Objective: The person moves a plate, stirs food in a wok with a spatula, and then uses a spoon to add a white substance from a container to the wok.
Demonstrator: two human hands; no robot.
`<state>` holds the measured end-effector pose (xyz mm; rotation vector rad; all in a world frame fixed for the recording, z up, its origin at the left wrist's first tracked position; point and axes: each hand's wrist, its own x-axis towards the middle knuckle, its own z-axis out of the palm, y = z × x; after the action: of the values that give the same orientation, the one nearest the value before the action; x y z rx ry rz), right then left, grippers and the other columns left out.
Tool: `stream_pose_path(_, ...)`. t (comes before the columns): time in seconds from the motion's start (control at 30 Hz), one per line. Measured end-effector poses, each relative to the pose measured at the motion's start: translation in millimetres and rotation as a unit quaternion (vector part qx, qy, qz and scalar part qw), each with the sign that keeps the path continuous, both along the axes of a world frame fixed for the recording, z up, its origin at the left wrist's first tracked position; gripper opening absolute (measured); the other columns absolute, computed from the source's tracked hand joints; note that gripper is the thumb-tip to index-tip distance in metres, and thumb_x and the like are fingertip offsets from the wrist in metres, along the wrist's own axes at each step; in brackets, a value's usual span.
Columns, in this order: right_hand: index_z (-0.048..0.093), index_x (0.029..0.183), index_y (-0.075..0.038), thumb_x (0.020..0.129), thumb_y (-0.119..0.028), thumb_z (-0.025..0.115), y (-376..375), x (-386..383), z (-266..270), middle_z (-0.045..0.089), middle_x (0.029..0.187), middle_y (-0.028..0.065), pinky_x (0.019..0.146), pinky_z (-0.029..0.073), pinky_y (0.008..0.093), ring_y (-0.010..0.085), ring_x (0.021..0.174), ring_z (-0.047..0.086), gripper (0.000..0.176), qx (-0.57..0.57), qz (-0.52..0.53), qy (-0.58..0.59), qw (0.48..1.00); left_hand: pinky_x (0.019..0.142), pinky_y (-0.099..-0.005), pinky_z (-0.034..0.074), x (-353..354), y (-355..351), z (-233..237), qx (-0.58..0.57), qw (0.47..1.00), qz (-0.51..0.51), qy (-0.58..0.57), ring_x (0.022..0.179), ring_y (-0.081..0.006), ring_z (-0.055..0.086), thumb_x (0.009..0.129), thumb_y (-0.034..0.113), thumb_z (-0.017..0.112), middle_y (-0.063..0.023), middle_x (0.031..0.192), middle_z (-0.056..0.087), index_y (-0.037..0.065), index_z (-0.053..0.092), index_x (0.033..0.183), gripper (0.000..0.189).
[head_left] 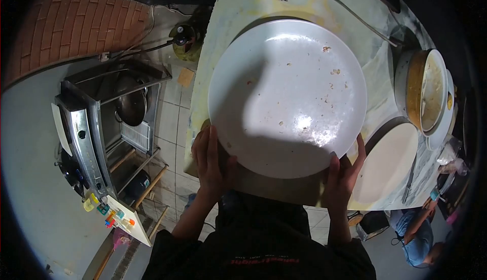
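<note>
A large round white plate (274, 102), dotted with brown crumbs, mostly on its right half, is over the marble-patterned table (233, 11). My left hand (207, 166) grips the plate's lower left rim, fingers along the outside edge. At the lower right rim, my right hand (344, 173) has its thumb against the edge and the fingers partly hidden behind it. Right of the plate lies a flat cream-coloured board (390, 163) with a rounded edge. Whether the plate's underside touches the table is hidden.
Stacked bowls (431, 92) stand at the table's right, near a thin dark utensil (408, 181). A cable (350, 11) crosses the far corner. On the left are a metal stove stand (96, 122), a wok (131, 105) and a gas cylinder (185, 41). Another person (418, 229) is at lower right.
</note>
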<state>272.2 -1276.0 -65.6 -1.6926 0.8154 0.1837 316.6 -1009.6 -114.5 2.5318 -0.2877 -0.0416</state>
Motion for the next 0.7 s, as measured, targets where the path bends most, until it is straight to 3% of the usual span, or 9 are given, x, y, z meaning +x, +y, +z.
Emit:
stream_pose_path(0.13,0.010,0.150,0.004,0.103,-0.009,0.045,-0.9,-3.1,-4.1,0.042,0.139,0.0327,0.104,0.041,0.0407,0.0323,0.128,0.050,0.060,-0.008,0.002,-0.004,1.000,0.108,-0.0542,0.031,0.8,-0.4,1.2,-0.018,1.000,0.010,0.006,0.130,-0.0437,0.041,0.095,0.034,0.057,-0.0272,0.140,0.041,-0.006,0.035,0.146,0.068)
stream_pose_path(0.2,0.011,0.149,0.006,0.103,-0.009,0.045,-1.6,-5.6,-7.9,0.038,0.143,0.0310,0.104,0.041,0.0412,0.0335,0.128,0.050,0.059,-0.030,0.007,0.003,1.000,0.108,-0.0527,0.034,0.8,0.7,-0.6,-0.010,1.000,0.009,0.016,0.131,-0.0440,0.040,0.096,0.043,0.053,-0.0289,0.141,0.040,-0.007,0.035,0.145,0.073)
stream_pose_path(0.27,0.014,0.152,-0.003,0.105,-0.021,0.045,-2.5,-11.5,-16.3,0.060,0.119,0.0263,0.084,0.049,0.0326,0.0236,0.100,0.063,0.059,-0.086,0.030,-0.018,0.996,0.109,-0.0526,0.033,-0.6,2.0,-2.0,-0.001,1.000,0.008,0.017,0.131,-0.0441,0.039,0.096,0.043,0.053,-0.0291,0.141,0.040,-0.007,0.035,0.146,0.073)
stream_pose_path(0.3,0.014,0.152,-0.003,0.105,-0.021,0.045,-1.8,-11.0,-18.6,0.060,0.119,0.0263,0.084,0.049,0.0326,0.0236,0.100,0.063,0.059,-0.085,0.028,-0.018,0.996,0.109,-0.0525,0.032,-0.5,2.4,-2.1,0.007,1.000,0.006,0.018,0.132,-0.0442,0.039,0.096,0.043,0.052,-0.0292,0.142,0.039,-0.007,0.034,0.146,0.073)
stream_pose_path(0.37,0.013,0.151,0.000,0.105,-0.020,0.044,0.4,-8.2,-22.3,0.050,0.133,0.0275,0.095,0.046,0.0369,0.0287,0.114,0.059,0.059,-0.108,0.041,-0.103,0.988,0.110,-0.0524,0.032,-0.6,2.2,-1.7,0.008,1.000,0.004,0.021,0.133,-0.0440,0.038,0.096,0.043,0.052,-0.0291,0.142,0.038,-0.007,0.035,0.146,0.072)
stream_pose_path(0.47,0.012,0.150,0.003,0.105,-0.018,0.043,0.6,-8.4,-20.5,0.042,0.142,0.0264,0.102,0.043,0.0393,0.0305,0.121,0.055,0.059,-0.087,0.034,-0.084,0.992,0.110,-0.0522,0.032,-0.5,2.2,-1.5,0.013,1.000,0.002,0.019,0.134,-0.0437,0.037,0.096,0.042,0.051,-0.0288,0.143,0.038,-0.007,0.035,0.146,0.072)
stream_pose_path(0.6,0.011,0.151,0.003,0.105,-0.017,0.043,1.2,-4.8,-17.5,0.042,0.142,0.0260,0.101,0.042,0.0386,0.0303,0.121,0.055,0.059,-0.055,0.033,-0.085,0.994,0.110,-0.0517,0.032,1.9,2.0,-0.4,0.011,1.000,0.003,0.019,0.134,-0.0430,0.037,0.095,0.041,0.052,-0.0279,0.144,0.037,-0.007,0.037,0.146,0.072)
stream_pose_path(0.7,0.007,0.150,0.006,0.103,-0.010,0.041,0.0,-6.6,-18.8,0.051,0.131,0.0324,0.103,0.041,0.0391,0.0329,0.124,0.053,0.060,-0.056,0.033,-0.067,0.996,0.109,-0.0513,0.033,0.3,2.5,-0.6,0.014,0.999,0.010,0.028,0.134,-0.0430,0.038,0.095,0.043,0.053,-0.0279,0.145,0.038,-0.007,0.038,0.145,0.073)
